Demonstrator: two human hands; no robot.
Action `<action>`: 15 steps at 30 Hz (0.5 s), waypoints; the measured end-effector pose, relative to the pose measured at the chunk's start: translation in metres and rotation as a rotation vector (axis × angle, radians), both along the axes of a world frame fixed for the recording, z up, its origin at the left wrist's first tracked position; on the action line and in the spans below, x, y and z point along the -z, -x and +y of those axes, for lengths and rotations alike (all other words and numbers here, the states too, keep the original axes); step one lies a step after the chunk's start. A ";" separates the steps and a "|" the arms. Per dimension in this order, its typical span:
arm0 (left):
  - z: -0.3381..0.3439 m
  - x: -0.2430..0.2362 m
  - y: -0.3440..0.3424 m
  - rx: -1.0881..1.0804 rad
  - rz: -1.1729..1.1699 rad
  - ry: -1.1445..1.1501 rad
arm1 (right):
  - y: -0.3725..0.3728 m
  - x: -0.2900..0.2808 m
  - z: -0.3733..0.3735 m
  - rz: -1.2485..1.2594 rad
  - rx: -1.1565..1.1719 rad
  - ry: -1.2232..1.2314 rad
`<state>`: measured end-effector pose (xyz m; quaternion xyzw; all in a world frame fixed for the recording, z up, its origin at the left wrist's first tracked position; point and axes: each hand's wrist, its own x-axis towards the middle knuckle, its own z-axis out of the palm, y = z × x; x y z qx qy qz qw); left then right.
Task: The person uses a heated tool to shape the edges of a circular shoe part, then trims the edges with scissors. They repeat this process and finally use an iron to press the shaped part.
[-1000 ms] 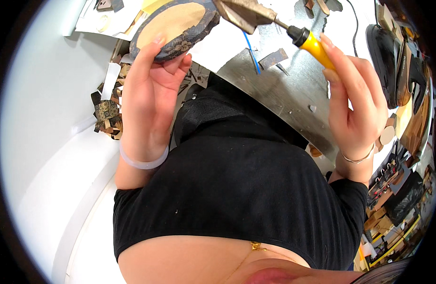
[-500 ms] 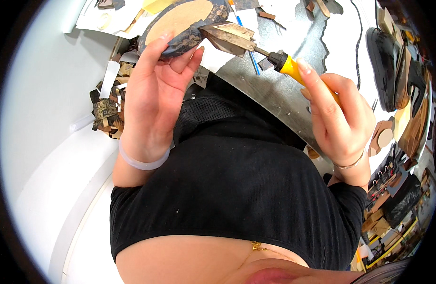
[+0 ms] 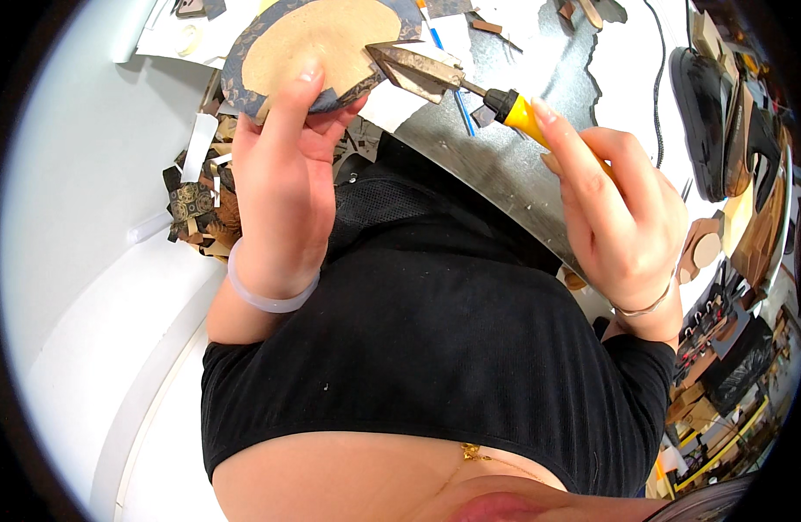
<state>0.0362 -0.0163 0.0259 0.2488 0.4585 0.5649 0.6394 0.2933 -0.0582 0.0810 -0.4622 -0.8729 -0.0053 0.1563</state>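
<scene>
My left hand [image 3: 283, 174] holds up a round tan disc [image 3: 318, 43] whose rim is wrapped in dark patterned fabric; my fingers grip its lower edge. My right hand [image 3: 618, 217] grips the yellow handle of a heated iron tool [image 3: 453, 80]. Its flat triangular metal tip rests against the disc's right rim, on the patterned edge. A pale bangle sits on my left wrist and a thin bracelet on the right.
A metal sheet [image 3: 505, 165] covers the white bench under the tool. Fabric and paper scraps [image 3: 196, 204] pile at the left by a white wall. A black cable [image 3: 657, 70] and dark shoe parts [image 3: 722, 122] lie at the right, with cluttered shelves lower right.
My right hand moved left, bringing the iron's tip onto the disc's right rim. The disc shifted slightly right and turned in my left hand.
</scene>
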 end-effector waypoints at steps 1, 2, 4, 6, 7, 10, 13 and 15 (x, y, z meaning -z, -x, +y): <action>0.000 0.000 -0.001 -0.008 0.018 -0.009 | 0.000 0.000 0.000 -0.004 0.005 0.000; -0.001 -0.001 -0.002 -0.017 0.036 -0.019 | 0.000 0.001 0.000 0.000 0.009 -0.007; -0.001 -0.001 -0.005 -0.030 0.062 -0.035 | -0.001 0.003 0.002 0.001 0.013 -0.018; -0.001 0.000 -0.007 -0.036 0.077 -0.046 | 0.000 0.003 0.005 0.001 0.030 -0.025; -0.001 0.002 -0.006 -0.012 0.069 -0.042 | 0.000 0.003 0.006 0.005 0.042 -0.028; 0.001 0.007 0.002 0.056 0.045 -0.017 | -0.004 0.006 0.017 0.059 0.082 -0.041; 0.005 0.006 0.009 0.105 -0.042 0.043 | -0.013 0.007 0.018 0.188 0.140 -0.044; 0.008 0.008 0.017 0.108 -0.187 0.089 | -0.016 0.003 0.016 0.245 0.167 -0.016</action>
